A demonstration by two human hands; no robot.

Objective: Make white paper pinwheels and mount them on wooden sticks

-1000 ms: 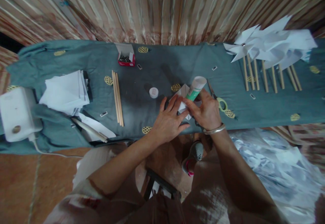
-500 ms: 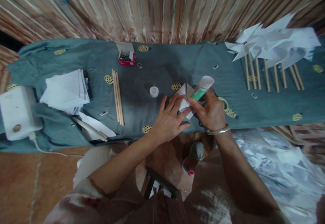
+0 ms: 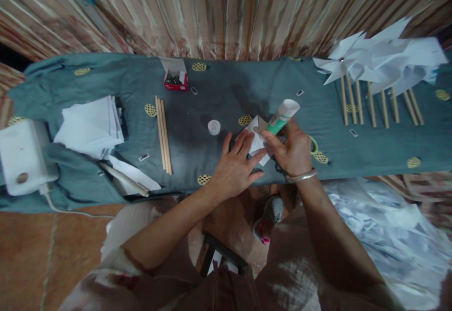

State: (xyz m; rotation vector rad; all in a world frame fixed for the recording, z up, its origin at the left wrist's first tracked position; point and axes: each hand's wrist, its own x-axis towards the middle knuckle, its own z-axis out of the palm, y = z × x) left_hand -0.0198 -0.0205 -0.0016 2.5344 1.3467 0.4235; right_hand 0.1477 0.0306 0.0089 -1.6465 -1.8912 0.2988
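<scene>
My right hand (image 3: 293, 153) is closed round a green and white glue stick (image 3: 282, 115), tilted with its lower tip against a folded white paper piece (image 3: 254, 138) on the teal cloth. My left hand (image 3: 236, 165) lies flat with fingers spread, pressing that paper down. The glue stick's white cap (image 3: 213, 127) sits just left of the paper. Green-handled scissors (image 3: 312, 145) lie partly hidden behind my right hand.
A stack of white paper (image 3: 92, 125) and a white box (image 3: 21, 155) lie at the left. Wooden sticks (image 3: 163, 134) lie left of centre. A small red box of pins (image 3: 175, 80) is at the back. Finished white paper pinwheels on sticks (image 3: 377, 66) lie at the right.
My right hand has tilted the glue stick further right and shifted its tip slightly along the paper. My left hand has stayed pressed on the paper.
</scene>
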